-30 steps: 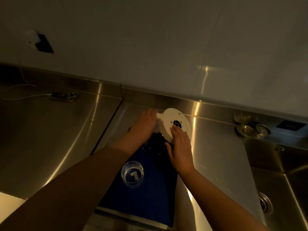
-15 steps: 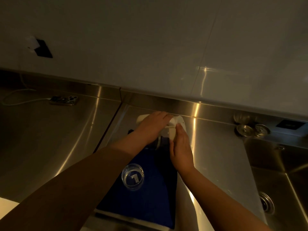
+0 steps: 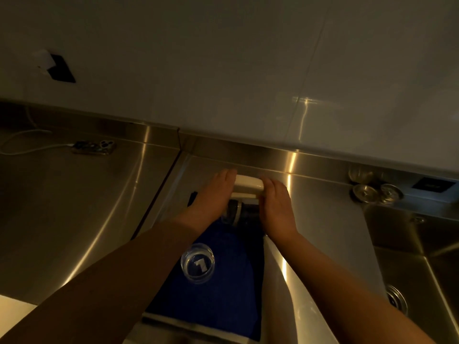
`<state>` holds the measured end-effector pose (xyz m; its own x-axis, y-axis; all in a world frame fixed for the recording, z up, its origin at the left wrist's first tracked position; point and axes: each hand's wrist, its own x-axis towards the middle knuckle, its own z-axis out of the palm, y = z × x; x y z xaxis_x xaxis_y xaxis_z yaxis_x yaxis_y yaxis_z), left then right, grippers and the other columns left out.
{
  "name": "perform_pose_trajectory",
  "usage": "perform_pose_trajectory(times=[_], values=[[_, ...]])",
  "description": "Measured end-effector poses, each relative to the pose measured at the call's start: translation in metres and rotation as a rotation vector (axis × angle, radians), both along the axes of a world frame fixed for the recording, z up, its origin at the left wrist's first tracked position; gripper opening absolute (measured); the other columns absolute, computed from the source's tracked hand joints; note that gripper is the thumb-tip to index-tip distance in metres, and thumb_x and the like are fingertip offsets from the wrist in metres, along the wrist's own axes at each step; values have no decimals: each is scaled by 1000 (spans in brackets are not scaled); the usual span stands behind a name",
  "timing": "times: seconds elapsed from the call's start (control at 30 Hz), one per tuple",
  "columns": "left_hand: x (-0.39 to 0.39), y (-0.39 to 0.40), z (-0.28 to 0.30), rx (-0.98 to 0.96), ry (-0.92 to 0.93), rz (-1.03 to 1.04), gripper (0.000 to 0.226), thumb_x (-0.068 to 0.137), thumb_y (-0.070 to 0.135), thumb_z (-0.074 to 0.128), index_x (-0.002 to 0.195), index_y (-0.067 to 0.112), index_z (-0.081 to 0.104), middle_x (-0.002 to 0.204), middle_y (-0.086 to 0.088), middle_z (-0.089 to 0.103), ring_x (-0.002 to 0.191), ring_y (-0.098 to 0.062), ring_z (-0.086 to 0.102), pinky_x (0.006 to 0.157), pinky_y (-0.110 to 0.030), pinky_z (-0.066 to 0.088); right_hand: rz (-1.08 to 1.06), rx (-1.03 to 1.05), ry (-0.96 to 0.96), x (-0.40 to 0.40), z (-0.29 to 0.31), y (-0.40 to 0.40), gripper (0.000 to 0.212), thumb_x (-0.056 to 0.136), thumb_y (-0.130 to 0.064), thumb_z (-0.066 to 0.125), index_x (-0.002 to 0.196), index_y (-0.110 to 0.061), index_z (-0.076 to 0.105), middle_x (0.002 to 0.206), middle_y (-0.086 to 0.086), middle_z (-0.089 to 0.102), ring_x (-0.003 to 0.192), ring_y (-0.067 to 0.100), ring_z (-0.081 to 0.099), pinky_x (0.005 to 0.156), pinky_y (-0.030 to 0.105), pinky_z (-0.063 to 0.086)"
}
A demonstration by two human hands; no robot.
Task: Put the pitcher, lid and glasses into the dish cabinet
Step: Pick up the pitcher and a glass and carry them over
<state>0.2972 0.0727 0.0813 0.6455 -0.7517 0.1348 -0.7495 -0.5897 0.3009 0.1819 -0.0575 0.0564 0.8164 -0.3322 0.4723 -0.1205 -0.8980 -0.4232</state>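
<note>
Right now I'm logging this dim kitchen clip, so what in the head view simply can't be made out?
- Pitcher: mostly hidden between the left hand and right hand; its shape is unclear.
- Lid: flanked by both hands; whether it is seated cannot be told.
- Fingertips: turned away from the camera, so the grip is unclear.
- Dish cabinet: not in view.
- Glass: the white mark in it is unreadable.
- Sink: cut by the right edge.
</note>
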Motion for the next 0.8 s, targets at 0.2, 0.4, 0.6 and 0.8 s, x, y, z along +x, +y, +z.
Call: perform_pose_trajectory(times=[0.2,0.4,0.6,0.8], values=[[-9,-17,3,-36,47,-111,63,80,3,63,136,9,34,134,-14,39,120,-27,38,96,-36,37,-48,1,50,-11,-1,-7,45,79,-3,65,122,-4,53,107,17,56,95,31,52,80,37,43],[-8,-26,28,-89,-111,-224,69,75,-3,67,136,9,39,137,-13,38,123,-27,36,98,-36,38,-84,82,22,-12,-4,-6,43,78,-8,69,118,-5,53,103,14,56,92,25,53,76,31,43],[2,-13,34,-45,-186,-281,62,77,0,64,134,9,44,135,-13,42,124,-26,36,97,-35,37,8,293,-43,5,0,16,41,84,-15,63,121,-20,46,108,4,57,94,12,54,78,32,49],[-3,-6,20,-185,13,-239,63,78,-11,55,136,11,43,139,-11,41,124,-23,38,97,-22,27,53,374,-27,6,-2,33,47,89,-9,54,134,-10,41,121,10,54,107,18,52,92,36,45]])
